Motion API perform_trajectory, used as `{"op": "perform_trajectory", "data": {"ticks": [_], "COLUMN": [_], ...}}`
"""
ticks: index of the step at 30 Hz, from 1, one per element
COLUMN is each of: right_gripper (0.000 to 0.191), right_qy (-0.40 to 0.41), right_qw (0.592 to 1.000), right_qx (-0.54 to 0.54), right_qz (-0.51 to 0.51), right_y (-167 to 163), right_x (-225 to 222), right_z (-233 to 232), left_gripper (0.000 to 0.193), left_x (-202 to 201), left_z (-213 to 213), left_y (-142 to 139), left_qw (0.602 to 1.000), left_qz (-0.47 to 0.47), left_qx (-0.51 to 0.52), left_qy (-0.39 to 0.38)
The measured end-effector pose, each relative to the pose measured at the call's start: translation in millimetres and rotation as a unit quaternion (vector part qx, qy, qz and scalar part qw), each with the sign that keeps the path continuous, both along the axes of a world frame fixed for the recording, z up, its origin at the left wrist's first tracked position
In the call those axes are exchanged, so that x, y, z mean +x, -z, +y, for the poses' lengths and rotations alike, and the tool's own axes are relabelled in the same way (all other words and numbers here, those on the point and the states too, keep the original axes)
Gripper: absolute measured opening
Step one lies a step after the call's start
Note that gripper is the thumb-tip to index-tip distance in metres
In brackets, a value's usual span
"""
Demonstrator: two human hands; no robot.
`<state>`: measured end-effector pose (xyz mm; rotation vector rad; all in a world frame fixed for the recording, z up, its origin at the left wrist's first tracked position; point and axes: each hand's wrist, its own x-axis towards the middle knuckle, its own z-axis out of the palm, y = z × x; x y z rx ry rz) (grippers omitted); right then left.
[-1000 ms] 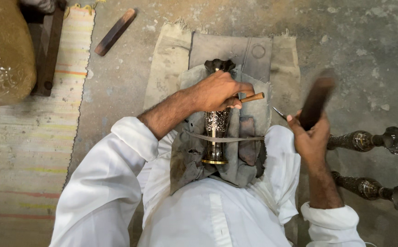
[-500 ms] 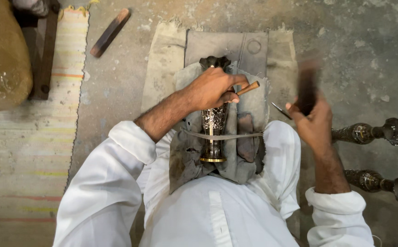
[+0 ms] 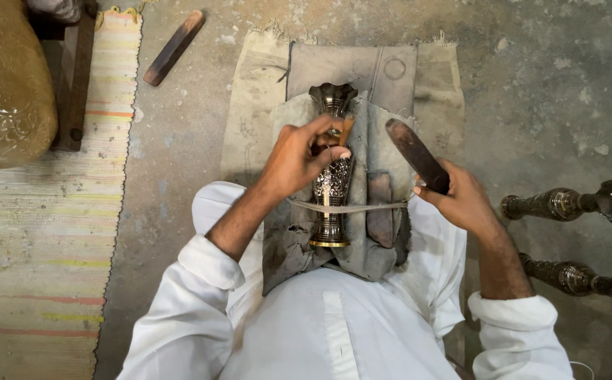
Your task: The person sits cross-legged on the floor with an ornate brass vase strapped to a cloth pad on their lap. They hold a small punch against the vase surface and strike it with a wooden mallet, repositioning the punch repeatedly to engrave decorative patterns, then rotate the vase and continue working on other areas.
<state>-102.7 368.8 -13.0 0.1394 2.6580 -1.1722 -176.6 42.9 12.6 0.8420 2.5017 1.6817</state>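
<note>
Vase (image 3: 332, 184) engraving is the step you are working at: the ornate metal piece is lying lengthwise in your lap on the grey cloth (image 3: 380, 246), pinned down by a strap (image 3: 369, 207) running across its waist, its flared mouth pointing away from you. Far to the left, a large brass vessel (image 3: 7, 91) is sitting beside the striped mat (image 3: 38, 246). Your left hand (image 3: 299, 158) is pinching a small wooden-handled chisel (image 3: 345, 130) against the upper body. Your right hand (image 3: 461, 197) is gripping a dark wooden mallet (image 3: 415, 155), raised just beside the chisel. Next, I judge, you are needing a short, square tap on the chisel's head while holding its tip steady. Two more finished pieces (image 3: 566, 204) are lying at your right.
</note>
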Motion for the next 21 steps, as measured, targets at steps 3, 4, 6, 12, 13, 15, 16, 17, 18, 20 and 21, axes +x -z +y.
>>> {"op": "perform_trajectory", "data": {"ticks": [3,4,6,12,13,15,16,17,18,20,21], "right_gripper": [0.038,0.038,0.030,0.022,0.026,0.025,0.024,0.025,0.025,0.025,0.024], "right_qy": [-0.018,-0.023,-0.003,-0.058,-0.102,-0.121,-0.133,-0.148,-0.163,-0.178,-0.184], "right_qw": [0.994,0.989,0.986,0.920,0.881,0.885,0.886,0.878,0.871,0.863,0.862], "right_qx": [0.107,0.141,0.119,0.147,0.242,0.264,0.276,0.300,0.324,0.342,0.338], "right_qz": [0.027,0.042,0.115,0.359,0.394,0.364,0.349,0.341,0.332,0.327,0.331], "right_y": [-9.5,-12.6,-19.2,-50.8,-57.9,-66.2,-70.1,-73.0,-75.1,-78.2,-80.0], "right_x": [-12.7,-17.1,-26.6,-52.2,-54.8,-62.1,-66.0,-69.8,-73.3,-80.4,-84.0], "right_z": [-2.0,-4.5,-12.2,-18.7,-15.3,-14.4,-13.4,-13.1,-12.8,-12.7,-12.0], "left_gripper": [0.041,0.042,0.043,0.044,0.044,0.045,0.046,0.046,0.045,0.043,0.043], "left_x": [7.2,8.1,8.2,7.5,7.5,7.7,7.7,7.9,7.6,6.6,6.0], "left_z": [3.7,4.6,5.8,9.7,10.1,10.7,10.9,10.8,10.9,11.0,11.2], "left_y": [10.1,13.0,17.0,22.2,22.9,24.5,25.5,26.5,27.5,29.0,29.6], "left_qw": [0.999,0.998,0.998,0.996,0.996,0.995,0.995,0.995,0.995,0.995,0.995], "left_qz": [0.038,0.049,0.038,0.026,0.021,0.025,0.034,0.041,0.043,0.052,0.043], "left_qx": [0.019,0.006,-0.020,-0.048,-0.059,-0.066,-0.061,-0.055,-0.050,-0.044,-0.049], "left_qy": [-0.024,-0.032,-0.045,-0.066,-0.069,-0.071,-0.072,-0.078,-0.078,-0.071,-0.072]}}
